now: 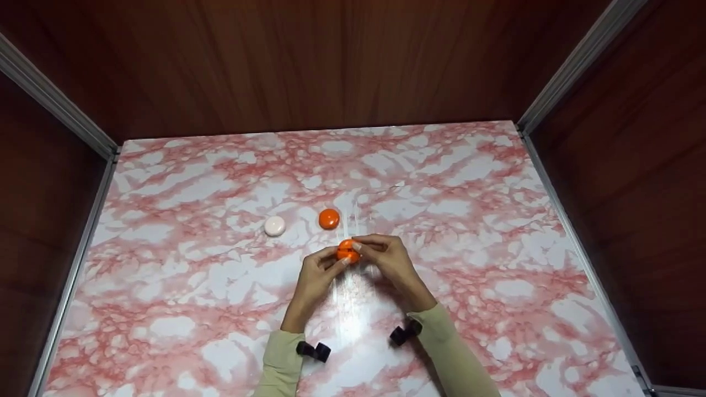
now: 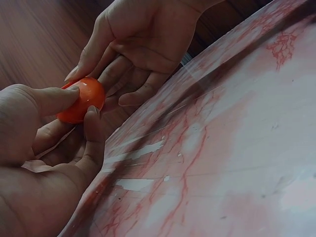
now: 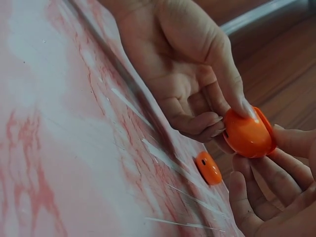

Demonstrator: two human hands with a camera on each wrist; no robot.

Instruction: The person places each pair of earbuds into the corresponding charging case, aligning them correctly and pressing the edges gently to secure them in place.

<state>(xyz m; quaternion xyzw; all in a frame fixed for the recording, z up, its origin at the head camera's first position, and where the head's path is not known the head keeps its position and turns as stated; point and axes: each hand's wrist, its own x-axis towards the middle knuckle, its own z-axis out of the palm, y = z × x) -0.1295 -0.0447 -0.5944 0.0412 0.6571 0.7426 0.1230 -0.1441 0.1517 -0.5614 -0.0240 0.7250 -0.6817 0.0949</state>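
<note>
Both hands meet over the middle of the table around a small glossy orange round case (image 1: 348, 251), whose two halves stand slightly apart with a dark gap between them. My left hand (image 1: 315, 275) pinches its near side between thumb and fingers. From the other side, my right hand (image 1: 394, 262) grips it, the thumb lying on the orange shell (image 3: 247, 133). In the left wrist view the same case (image 2: 84, 101) is partly covered by fingertips. Just beyond the hands lies a second orange round piece (image 1: 329, 219); in the right wrist view this piece (image 3: 209, 168) shows a small dark slot.
A white round piece (image 1: 274, 226) lies left of the second orange one. The table (image 1: 182, 275) has a red and white marbled top with glossy clear strips down its middle. Dark wood panels (image 1: 331, 66) with metal edging enclose its back and sides.
</note>
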